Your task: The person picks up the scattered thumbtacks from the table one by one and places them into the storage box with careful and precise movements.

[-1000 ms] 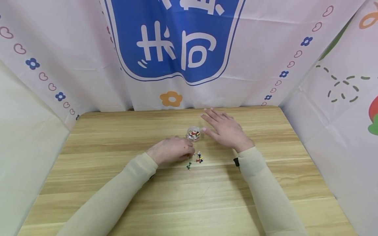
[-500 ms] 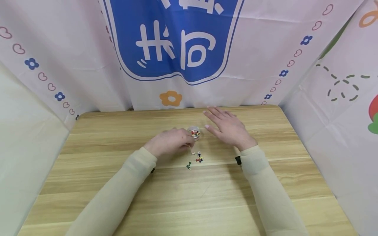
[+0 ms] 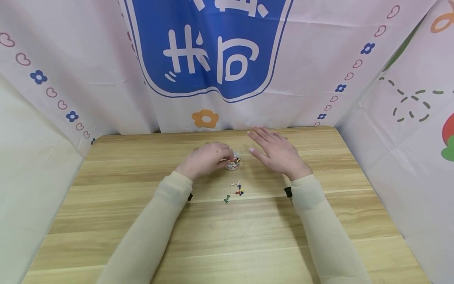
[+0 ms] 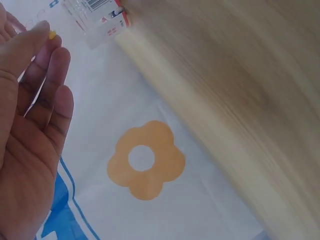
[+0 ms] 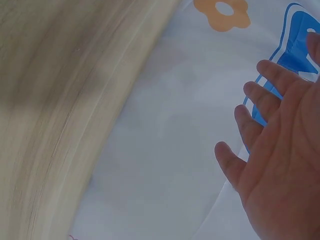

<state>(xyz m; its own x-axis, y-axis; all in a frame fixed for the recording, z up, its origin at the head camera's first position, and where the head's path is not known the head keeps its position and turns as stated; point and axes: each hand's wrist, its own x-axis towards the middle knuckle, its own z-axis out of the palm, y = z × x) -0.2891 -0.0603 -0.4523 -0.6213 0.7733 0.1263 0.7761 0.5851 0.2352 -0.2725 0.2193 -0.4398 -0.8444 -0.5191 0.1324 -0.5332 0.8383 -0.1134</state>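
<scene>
My left hand [image 3: 208,159] is at the left rim of a small clear tub [image 3: 233,166] that holds multicoloured push pins. In the left wrist view, its thumb and index finger pinch a yellow push pin [image 4: 52,34], and the tub [image 4: 102,22] with its printed label shows close beside the fingertips. Right of the tub, my right hand [image 3: 278,156] hovers with spread fingers; the right wrist view shows its palm [image 5: 285,150] with nothing in it. Nearer me on the wood lie several loose push pins, among them a red pin [image 3: 238,193], a green pin [image 3: 226,201] and a white pin [image 3: 232,184].
The wooden table [image 3: 227,244] reaches back to a white curtain [image 3: 106,94] with a blue printed sign and an orange flower. More printed cloth [image 3: 400,157] hangs along the right side, and a pale panel [image 3: 32,177] stands on the left.
My left hand has moved from the loose pins up and away from me to the tub's rim. The right hand has drifted slightly to the right, away from the tub.
</scene>
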